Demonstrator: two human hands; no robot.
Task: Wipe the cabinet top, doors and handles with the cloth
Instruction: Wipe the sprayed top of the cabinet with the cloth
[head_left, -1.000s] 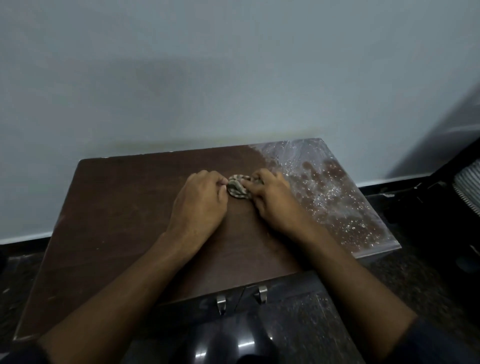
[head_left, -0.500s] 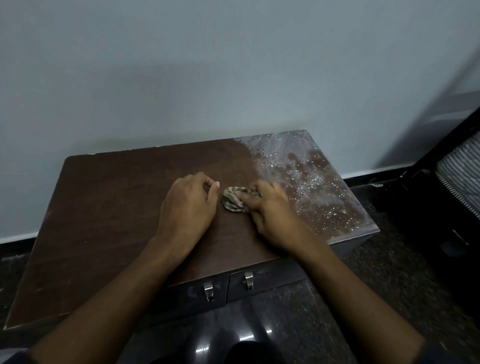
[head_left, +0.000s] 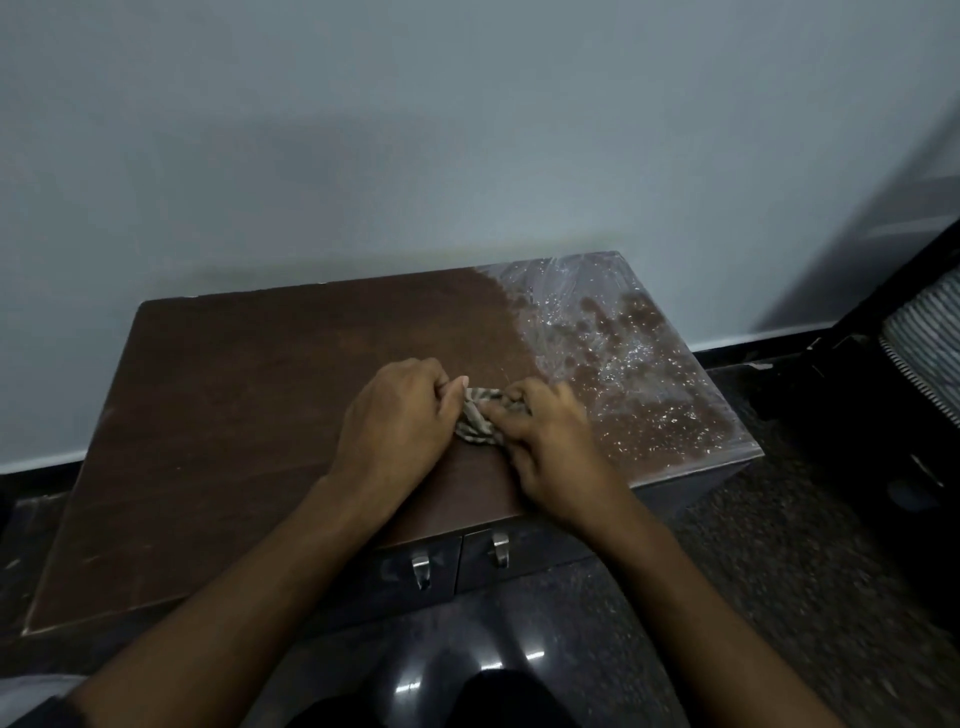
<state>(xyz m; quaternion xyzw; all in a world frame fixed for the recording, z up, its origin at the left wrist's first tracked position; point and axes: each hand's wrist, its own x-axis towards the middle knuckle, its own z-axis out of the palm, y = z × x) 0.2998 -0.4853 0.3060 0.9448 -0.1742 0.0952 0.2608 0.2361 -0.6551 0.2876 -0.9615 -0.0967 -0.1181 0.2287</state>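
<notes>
We hold a small crumpled, striped cloth (head_left: 479, 419) between both hands on the brown cabinet top (head_left: 249, 415). Our left hand (head_left: 400, 415) curls its fingers around the cloth's left edge, the thumb tip resting at its upper corner. Our right hand (head_left: 545, 441) pinches the cloth from the other side, its fingers bent over the bunched fabric. The cloth lies on the wood between the two hands, touching both.

To the right of our right hand, the top carries a pale, glistening wet patch (head_left: 613, 353) with darker spots, which reaches the far right corner. To the left of our left hand the wood is dull and dark.

Below our wrists, on the front of the cabinet, two doors (head_left: 524, 558) meet, each with a small metal handle (head_left: 421, 569), one beside the other (head_left: 500, 548). A grey wall (head_left: 415, 130) rises behind the cabinet.
</notes>
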